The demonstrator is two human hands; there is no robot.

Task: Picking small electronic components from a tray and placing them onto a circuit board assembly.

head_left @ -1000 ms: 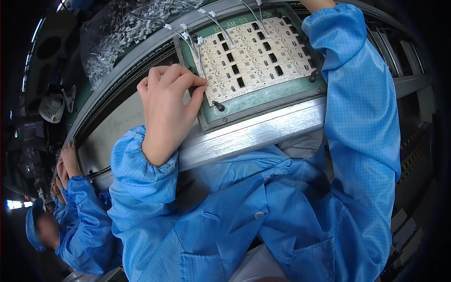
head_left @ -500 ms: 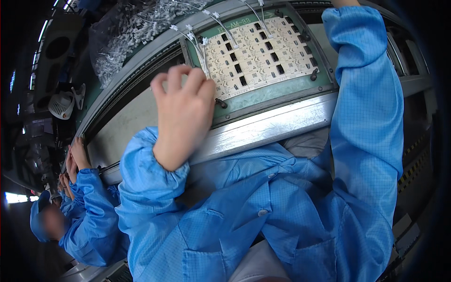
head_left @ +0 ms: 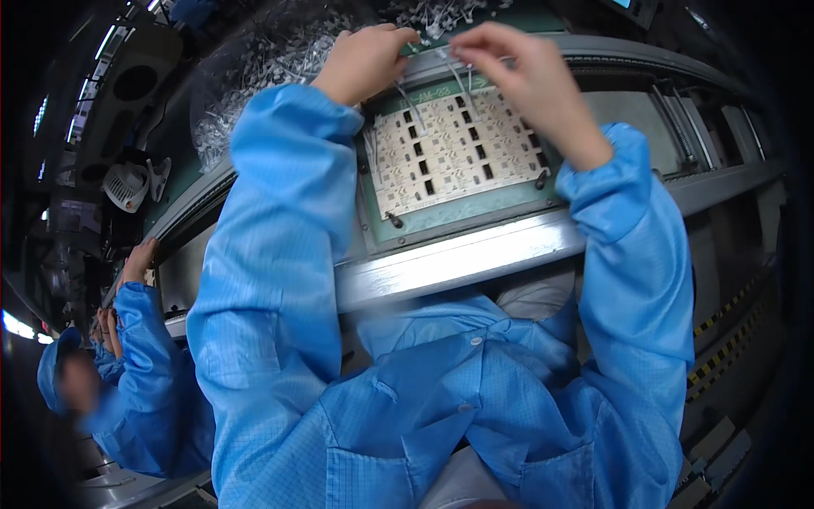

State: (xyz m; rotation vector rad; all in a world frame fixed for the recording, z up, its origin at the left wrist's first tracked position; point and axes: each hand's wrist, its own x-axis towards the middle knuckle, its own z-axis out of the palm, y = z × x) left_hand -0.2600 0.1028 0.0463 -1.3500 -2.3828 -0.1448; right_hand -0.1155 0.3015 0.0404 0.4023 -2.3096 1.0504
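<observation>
A pale circuit board panel [head_left: 449, 157] with rows of black rectangular spots lies in a green fixture [head_left: 475, 212]. Thin white wire leads [head_left: 458, 78] with small white connectors rise from its far and left edges. My left hand [head_left: 365, 64] is above the far left corner, its fingers curled and closed; what they hold, if anything, is too small to make out. Facing it, my right hand [head_left: 543, 89] reaches over the far right part of the panel. Its thumb and forefinger are pinched beside the wire ends, and their contents cannot be made out.
A metal rail [head_left: 466, 259] runs along the near side of the fixture. Beyond the far rail sits a clear plastic bag [head_left: 246, 97] of white wire leads, with more loose leads [head_left: 437, 15] beside it. A small white fan [head_left: 127, 187] and a co-worker in blue [head_left: 144, 365] are at left.
My left hand has moved up and away from the panel's left edge to its far side. My right hand has come back into view from the top right, over the panel's far edge.
</observation>
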